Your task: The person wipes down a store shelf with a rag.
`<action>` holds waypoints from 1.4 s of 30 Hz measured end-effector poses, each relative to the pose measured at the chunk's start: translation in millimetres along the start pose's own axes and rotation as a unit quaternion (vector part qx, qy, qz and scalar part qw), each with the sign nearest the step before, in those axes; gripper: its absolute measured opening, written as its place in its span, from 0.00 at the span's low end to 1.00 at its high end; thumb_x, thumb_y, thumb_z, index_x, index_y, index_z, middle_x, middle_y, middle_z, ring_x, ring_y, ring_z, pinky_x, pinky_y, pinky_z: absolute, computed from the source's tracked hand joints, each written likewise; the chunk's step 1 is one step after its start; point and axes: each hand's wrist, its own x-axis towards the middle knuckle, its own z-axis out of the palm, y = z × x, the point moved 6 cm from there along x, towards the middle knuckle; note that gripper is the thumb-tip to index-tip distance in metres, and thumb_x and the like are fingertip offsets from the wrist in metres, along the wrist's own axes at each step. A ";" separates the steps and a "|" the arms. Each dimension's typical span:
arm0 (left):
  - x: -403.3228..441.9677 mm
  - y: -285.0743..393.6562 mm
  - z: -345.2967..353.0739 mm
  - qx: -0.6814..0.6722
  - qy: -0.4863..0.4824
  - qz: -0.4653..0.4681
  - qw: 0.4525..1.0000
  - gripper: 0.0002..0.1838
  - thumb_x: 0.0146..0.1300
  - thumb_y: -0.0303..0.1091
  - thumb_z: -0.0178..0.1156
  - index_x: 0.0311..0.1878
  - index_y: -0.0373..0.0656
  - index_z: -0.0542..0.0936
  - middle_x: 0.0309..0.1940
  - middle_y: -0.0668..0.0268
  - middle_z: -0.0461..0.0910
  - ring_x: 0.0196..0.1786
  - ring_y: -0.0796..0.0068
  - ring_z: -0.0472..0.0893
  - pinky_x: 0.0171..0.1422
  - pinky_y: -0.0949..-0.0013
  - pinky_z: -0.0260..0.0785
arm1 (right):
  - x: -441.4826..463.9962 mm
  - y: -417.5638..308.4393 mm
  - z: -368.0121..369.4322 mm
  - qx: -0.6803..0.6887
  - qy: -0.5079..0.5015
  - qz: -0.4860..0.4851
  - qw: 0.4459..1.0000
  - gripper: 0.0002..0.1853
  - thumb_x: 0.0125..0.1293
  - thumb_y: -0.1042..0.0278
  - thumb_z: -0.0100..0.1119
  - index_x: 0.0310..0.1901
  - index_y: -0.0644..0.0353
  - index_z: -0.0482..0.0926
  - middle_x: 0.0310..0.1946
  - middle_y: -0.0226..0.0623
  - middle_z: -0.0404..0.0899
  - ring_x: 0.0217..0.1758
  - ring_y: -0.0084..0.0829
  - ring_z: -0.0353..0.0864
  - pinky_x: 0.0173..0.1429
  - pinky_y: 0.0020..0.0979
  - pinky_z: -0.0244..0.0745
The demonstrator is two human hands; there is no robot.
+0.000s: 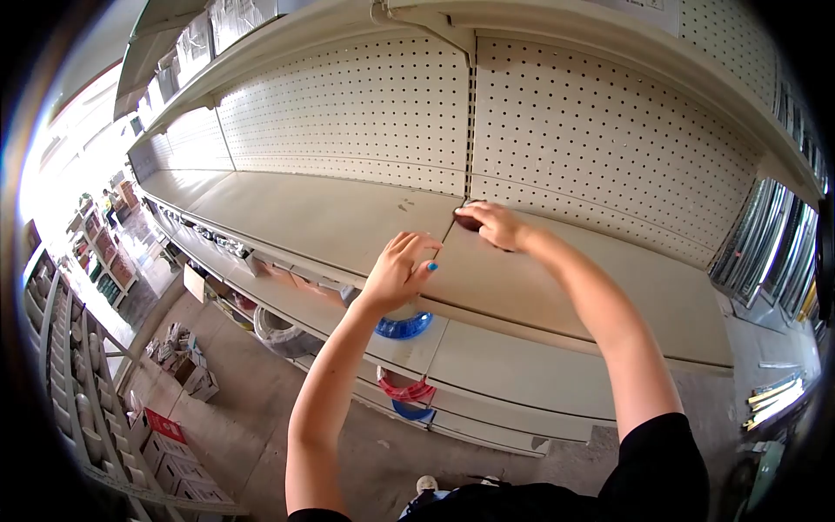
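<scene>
My right hand (497,228) is closed over a dark reddish-brown pad or cloth (467,219), pressed to the shelf board near the back panel. Its exact kind is hard to make out under my fingers. My left hand (402,271) is over the front part of the same beige shelf (322,213), fingers apart and holding nothing; whether it touches the board I cannot tell. Dark smudges (405,205) mark the shelf left of the pad. Between the two hands runs a seam in the board.
A perforated back panel (348,113) rises behind the shelf, and another shelf (557,26) overhangs it. Below are a blue coil (404,326) and a red coil (406,387). Boxes (196,378) lie on the floor at left. Metal lengths (765,248) stand at right.
</scene>
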 end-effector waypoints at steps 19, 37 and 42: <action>0.2 0.9 4.6 0.028 -0.047 -0.026 0.998 0.16 0.66 0.42 0.49 0.48 0.41 0.76 0.46 0.57 0.77 0.54 0.54 0.73 0.57 0.61 0.67 | -111.9 18.2 -98.3 -0.024 0.102 0.149 0.983 0.30 0.52 0.76 0.50 0.61 0.47 0.73 0.60 0.37 0.71 0.61 0.39 0.71 0.64 0.34 0.67; -2.8 10.5 5.2 0.013 -0.041 0.031 0.999 0.19 0.68 0.47 0.48 0.46 0.41 0.77 0.42 0.57 0.78 0.51 0.53 0.74 0.55 0.58 0.67 | -104.9 -50.4 -36.4 0.045 0.005 0.200 0.979 0.28 0.57 0.75 0.42 0.61 0.47 0.71 0.64 0.35 0.67 0.67 0.39 0.63 0.70 0.35 0.60; -2.6 11.2 7.1 0.041 -0.043 0.074 0.996 0.19 0.69 0.48 0.48 0.45 0.42 0.77 0.41 0.58 0.78 0.51 0.53 0.74 0.57 0.57 0.66 | -101.5 -80.9 -22.8 0.034 0.016 0.139 0.990 0.30 0.52 0.79 0.46 0.59 0.48 0.73 0.62 0.37 0.69 0.67 0.39 0.64 0.69 0.35 0.60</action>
